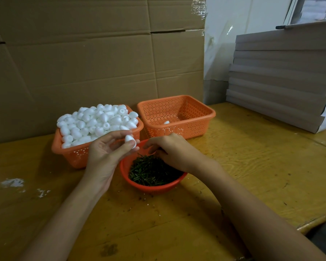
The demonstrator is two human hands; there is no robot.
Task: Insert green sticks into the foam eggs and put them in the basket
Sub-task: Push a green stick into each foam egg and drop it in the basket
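Left hand (102, 153) grip pinches a small white foam egg (130, 141) at centre frame; right hand (171, 149) grip over thin green sticks (151, 172) cannot be told; yellow wooden tabletop (252, 157), brown cardboard (83, 63) behind.

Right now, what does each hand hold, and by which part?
Left hand: white foam egg, pinched by its sides. Right hand among thin green sticks: cannot tell.

On the table (252, 166), before the cardboard (83, 63), the left basket (73, 155) holds heaped eggs (94, 123). The right basket (186, 127) beside it holds a lone egg (166, 122). The bowl (154, 188) of sticks (151, 172) sits just before both. Above its far rim the left hand (105, 153) pinches a second egg (130, 141), with the right hand (169, 149) beside it. Crumbs (13, 182) lie far left, a stack (280, 81) back right.
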